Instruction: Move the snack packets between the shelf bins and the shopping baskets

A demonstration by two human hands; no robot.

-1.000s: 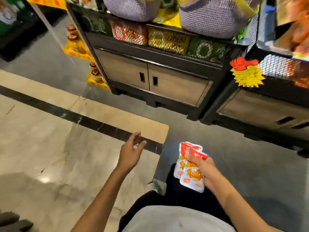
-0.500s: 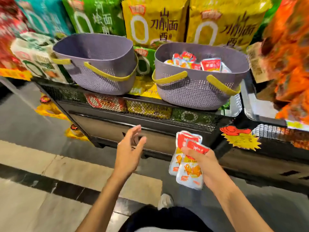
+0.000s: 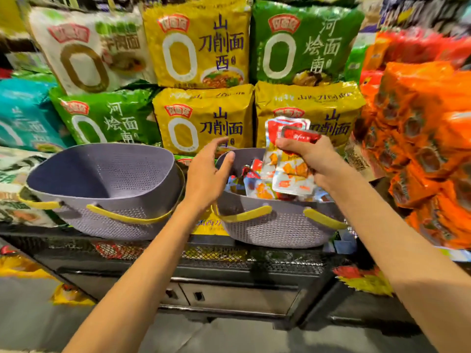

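Note:
Two purple shopping baskets with yellow handles stand on a black mesh shelf. The left basket has nothing in it. The right basket holds several red-and-white snack packets. My right hand grips two or three more of these snack packets by their red tops, hanging over the right basket. My left hand hovers with its fingers relaxed and holds nothing, at the gap between the two baskets near the right basket's left rim.
Large noodle bags in yellow, green, white and teal are stacked behind the baskets. Orange packs pile up at the right. Below the mesh shelf is a cabinet with doors, then grey floor.
The view has swung up from the floor to the shelf. Both hands rose; the right hand carried its packets from below the shelf to over the right basket.

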